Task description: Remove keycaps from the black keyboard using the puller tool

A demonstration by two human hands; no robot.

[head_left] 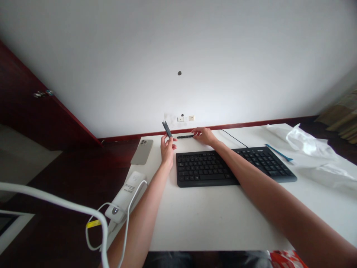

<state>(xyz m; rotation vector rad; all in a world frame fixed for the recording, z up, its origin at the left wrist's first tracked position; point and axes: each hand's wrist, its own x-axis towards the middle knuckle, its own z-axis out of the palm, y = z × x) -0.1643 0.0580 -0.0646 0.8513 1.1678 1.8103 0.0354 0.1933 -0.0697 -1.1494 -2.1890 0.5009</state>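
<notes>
My left hand [167, 147] is raised just left of a black keyboard [231, 165], with its fingers pinched on a thin dark strip [167, 128] that tilts up and to the left. My right hand [204, 134] reaches past the far edge of the keyboard. Its fingers rest on the right end of a row of small black keycaps [185, 136] lying on the white table [212, 216]. The keyboard sits flat in the middle of the table, and its cable runs off toward the wall.
A phone [142, 151] lies face down at the table's left edge. A white power bank [126, 196] with white cables hangs off the near left corner. A blue tool [279, 152] and crumpled clear plastic [309, 143] lie at the right. The dark floor lies beyond the left edge.
</notes>
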